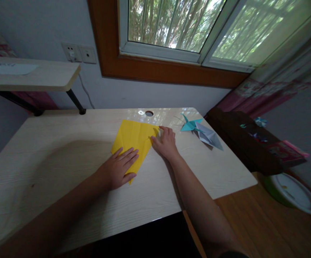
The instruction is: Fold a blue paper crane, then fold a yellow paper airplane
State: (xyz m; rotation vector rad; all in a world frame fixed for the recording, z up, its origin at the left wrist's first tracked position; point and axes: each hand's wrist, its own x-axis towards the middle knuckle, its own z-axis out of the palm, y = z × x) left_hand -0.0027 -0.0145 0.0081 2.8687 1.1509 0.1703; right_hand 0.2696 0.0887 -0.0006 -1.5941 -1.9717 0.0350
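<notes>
A sheet of yellow origami paper [134, 133], creased and partly folded, lies on the pale wood-grain desk in front of me. My left hand [121, 168] rests flat on its lower part, fingers spread. At the paper's upper right corner, my right hand [166, 142] has its thumb and forefinger on the edge, pinching it. To the right lie a teal folded paper crane [190, 125] and a grey-white folded paper piece [209, 135], which touch or overlap.
The desk [72, 200] has a round cable hole [149, 113] near its back edge. A raised shelf [56, 73] on black legs stands at the back left. Past the right edge are a dark cabinet [241, 143] and a green-and-white round bin [292, 193] on the floor.
</notes>
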